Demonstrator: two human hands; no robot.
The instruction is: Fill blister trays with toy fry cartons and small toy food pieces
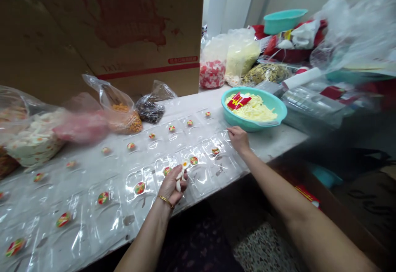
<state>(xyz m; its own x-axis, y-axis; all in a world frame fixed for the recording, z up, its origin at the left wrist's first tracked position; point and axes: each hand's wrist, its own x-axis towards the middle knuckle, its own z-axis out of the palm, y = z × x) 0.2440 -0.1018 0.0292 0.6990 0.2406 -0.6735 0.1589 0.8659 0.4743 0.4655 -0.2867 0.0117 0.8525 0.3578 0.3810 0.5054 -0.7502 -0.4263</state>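
My left hand [173,185], with a gold bracelet at the wrist, is closed around several white fried-egg-shaped pieces [185,164] with yellow-orange centres. It hovers over the front row of clear plastic packs [108,214]. My right hand [239,139] has its fingers pinched together at the far corner of the front row's rightmost clear pack [224,160]; what they hold, if anything, is hidden. Small round red, green and yellow pieces [140,188] lie on the packs in two rows. Just beyond my right hand stands a turquoise bowl [253,124] of pale yellow shreds with a red packet [239,100] on top.
A large cardboard box [148,66] stands behind the table. Along the left back are bags of white egg-like pieces [37,136], orange bits [130,121] and dark bits [150,109]. Filled bags [213,72] and stacked clear plastic containers [312,103] crowd the right back.
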